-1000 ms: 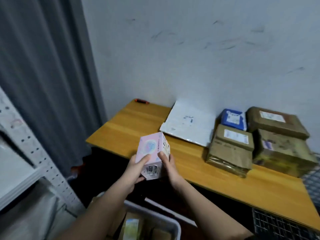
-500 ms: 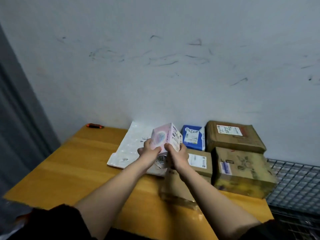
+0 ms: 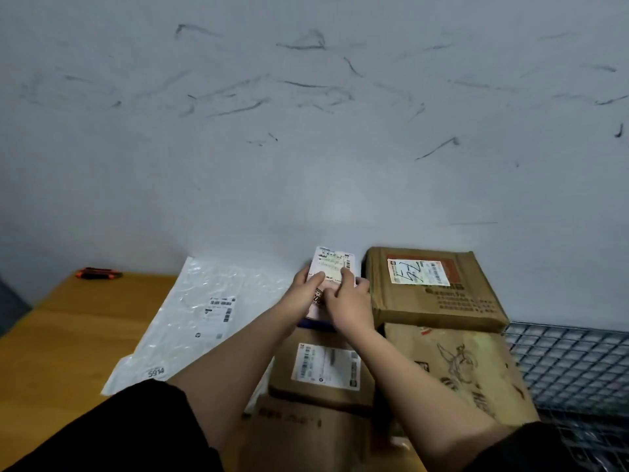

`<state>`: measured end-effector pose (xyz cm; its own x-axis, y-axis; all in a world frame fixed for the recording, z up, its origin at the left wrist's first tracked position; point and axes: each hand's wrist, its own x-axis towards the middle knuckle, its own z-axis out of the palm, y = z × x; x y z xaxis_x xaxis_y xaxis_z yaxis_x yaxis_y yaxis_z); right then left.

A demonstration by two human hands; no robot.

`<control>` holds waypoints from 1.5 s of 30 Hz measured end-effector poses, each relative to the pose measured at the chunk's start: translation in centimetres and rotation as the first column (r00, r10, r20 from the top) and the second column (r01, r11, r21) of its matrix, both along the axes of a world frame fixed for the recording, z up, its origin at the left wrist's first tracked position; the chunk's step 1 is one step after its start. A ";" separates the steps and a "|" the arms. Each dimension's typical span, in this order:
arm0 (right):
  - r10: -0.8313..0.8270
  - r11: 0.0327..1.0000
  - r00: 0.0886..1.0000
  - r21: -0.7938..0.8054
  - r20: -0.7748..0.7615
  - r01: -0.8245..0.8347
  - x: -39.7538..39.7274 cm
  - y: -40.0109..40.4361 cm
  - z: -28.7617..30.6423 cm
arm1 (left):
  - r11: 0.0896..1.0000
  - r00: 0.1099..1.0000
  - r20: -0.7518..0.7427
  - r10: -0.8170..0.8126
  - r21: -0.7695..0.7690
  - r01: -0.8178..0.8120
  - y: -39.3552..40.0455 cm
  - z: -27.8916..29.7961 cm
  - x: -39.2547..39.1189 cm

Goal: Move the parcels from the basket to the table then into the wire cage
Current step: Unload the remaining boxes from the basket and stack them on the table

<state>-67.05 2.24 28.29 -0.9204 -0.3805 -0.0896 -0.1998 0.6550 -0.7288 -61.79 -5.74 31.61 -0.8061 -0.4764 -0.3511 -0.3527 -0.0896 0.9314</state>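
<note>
- Head view: the small pink box (image 3: 332,277) stands at the centre of the frame, its long axis pointing up toward the wall, above a blue parcel (image 3: 315,324).
- The left hand (image 3: 304,294) and the right hand (image 3: 350,304) both grasp it with curled fingers, one on each side, equally near.
- The wire cage (image 3: 571,362) lies at the right edge, well apart; the table (image 3: 68,335) spreads left.

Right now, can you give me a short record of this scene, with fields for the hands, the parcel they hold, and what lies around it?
left hand: grips the pink box
right hand: grips the same box
pink box: at the table's back, label up
table: wooden
white bag: flat, left of the box
brown parcels: right of the box
wire cage: far right
</note>
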 end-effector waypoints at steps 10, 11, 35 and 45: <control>-0.034 0.999 0.999 0.018 -0.017 0.035 -6.8 -1.4 -3.1 | 0.996 0.997 0.037 -0.068 -0.047 0.070 -3.0 -5.8 -8.7; -0.045 0.999 0.999 0.028 -0.015 0.045 -7.0 -1.6 -3.2 | 0.996 0.996 0.036 -0.076 -0.038 0.077 -3.1 -6.0 -9.0; 0.255 0.966 0.905 0.044 -0.339 -0.256 12.3 -8.2 0.0 | 0.597 0.890 0.326 0.319 -0.798 0.078 -12.7 -2.5 19.6; 0.563 0.818 0.808 0.257 -0.172 -0.515 39.0 -10.4 -8.3 | 0.735 0.718 0.578 0.387 -0.664 0.138 -13.4 -9.2 50.8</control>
<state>-28.03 -8.13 20.01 -0.5733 -0.8189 -0.0249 -0.7068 0.5098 -0.4904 -11.03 -19.18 22.46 -0.4053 -0.8578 -0.3162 -0.9009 0.3160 0.2974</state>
